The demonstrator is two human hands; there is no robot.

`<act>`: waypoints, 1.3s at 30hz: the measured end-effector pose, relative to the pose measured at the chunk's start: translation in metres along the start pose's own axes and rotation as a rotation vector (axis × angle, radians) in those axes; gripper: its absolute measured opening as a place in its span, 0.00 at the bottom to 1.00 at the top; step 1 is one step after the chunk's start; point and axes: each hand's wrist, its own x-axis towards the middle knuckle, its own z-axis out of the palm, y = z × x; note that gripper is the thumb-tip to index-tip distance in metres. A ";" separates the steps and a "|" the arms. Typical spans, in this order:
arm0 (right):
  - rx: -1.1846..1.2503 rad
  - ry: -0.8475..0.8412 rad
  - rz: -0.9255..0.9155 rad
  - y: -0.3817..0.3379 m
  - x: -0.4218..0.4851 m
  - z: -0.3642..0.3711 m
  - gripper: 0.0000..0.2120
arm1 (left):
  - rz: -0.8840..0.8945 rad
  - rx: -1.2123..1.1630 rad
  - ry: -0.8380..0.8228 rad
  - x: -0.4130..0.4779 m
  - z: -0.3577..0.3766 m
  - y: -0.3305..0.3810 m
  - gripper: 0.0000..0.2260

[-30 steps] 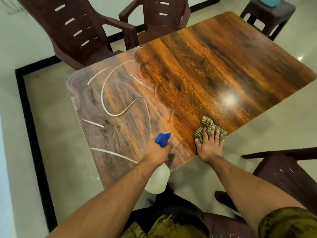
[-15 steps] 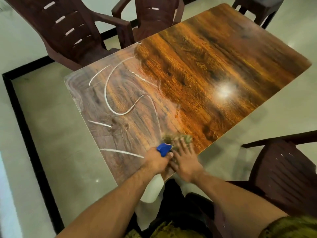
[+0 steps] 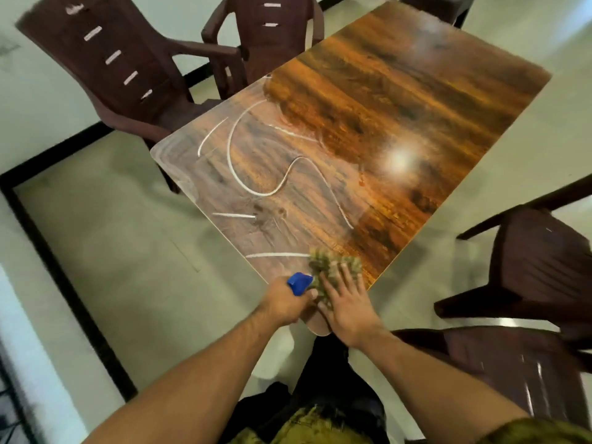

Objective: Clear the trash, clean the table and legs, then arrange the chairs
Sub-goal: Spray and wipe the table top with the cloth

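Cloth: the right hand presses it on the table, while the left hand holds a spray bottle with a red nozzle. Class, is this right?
No. The head view shows a blue nozzle, not red, on the spray bottle. The right hand presses the cloth on the table; the left hand holds the bottle.

Single head-worn wide-angle view, facing forward and down, close above near corner of table (image 3: 400, 100)
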 end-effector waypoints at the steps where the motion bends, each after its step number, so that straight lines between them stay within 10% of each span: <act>1: -0.005 -0.032 -0.077 -0.003 -0.012 0.003 0.34 | -0.002 0.018 -0.024 -0.004 0.001 -0.002 0.13; 11: 0.232 -0.021 0.389 0.012 0.004 -0.023 0.31 | 0.013 0.070 -0.192 -0.030 0.004 -0.014 0.13; 19: -0.092 -0.100 -0.374 -0.019 -0.032 0.007 0.37 | -0.008 0.102 0.044 -0.015 -0.035 -0.017 0.17; 25: 0.084 -0.006 0.483 -0.009 0.026 -0.033 0.35 | -0.045 -0.007 0.110 -0.016 -0.042 -0.010 0.17; 33: -0.120 -0.027 -0.285 -0.062 -0.007 0.008 0.32 | -0.007 0.047 0.063 -0.003 -0.053 -0.018 0.15; 39: 0.216 0.070 0.577 -0.041 0.015 -0.013 0.32 | 0.038 0.049 -0.077 0.012 -0.072 -0.017 0.12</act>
